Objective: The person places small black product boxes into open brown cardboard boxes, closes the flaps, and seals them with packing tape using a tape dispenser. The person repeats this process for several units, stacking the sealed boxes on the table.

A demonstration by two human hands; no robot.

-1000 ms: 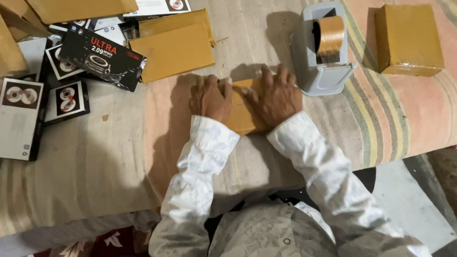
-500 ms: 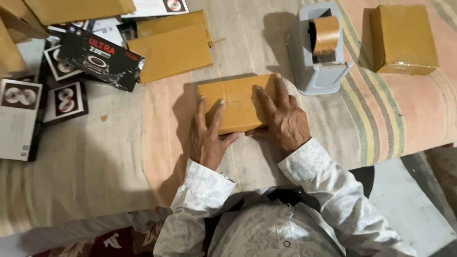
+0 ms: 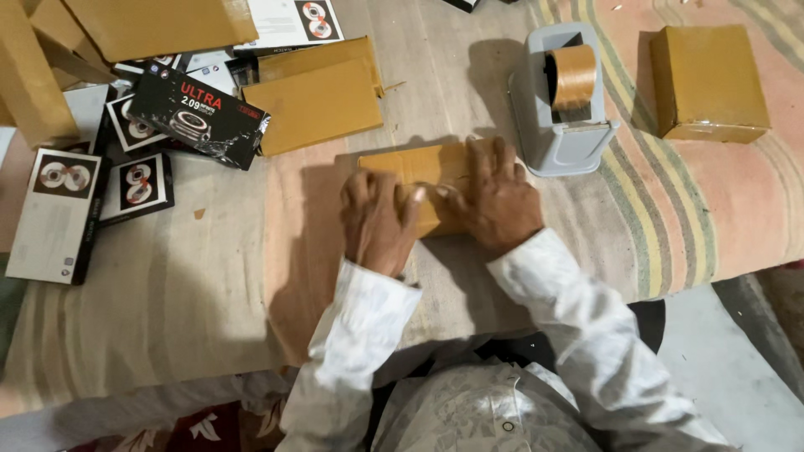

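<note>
Fingers of both hands lie flat and spread, pressing rather than grasping: I see my left hand [image 3: 378, 219] on the near left part of the brown parcel [image 3: 416, 170], my right hand [image 3: 496, 199] covering its right half. That parcel lies on the striped cloth [image 3: 670, 209], just beside the grey tape dispenser [image 3: 563, 105]. Another brown box [image 3: 708, 82] sits well apart, far right.

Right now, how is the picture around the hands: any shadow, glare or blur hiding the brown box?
Head view: sharp, no motion blur on the left hand or right hand; they cast a soft shadow leftward over the small brown paper-wrapped box; mild sheen on the grey tape dispenser; frame edges bend slightly.
</note>
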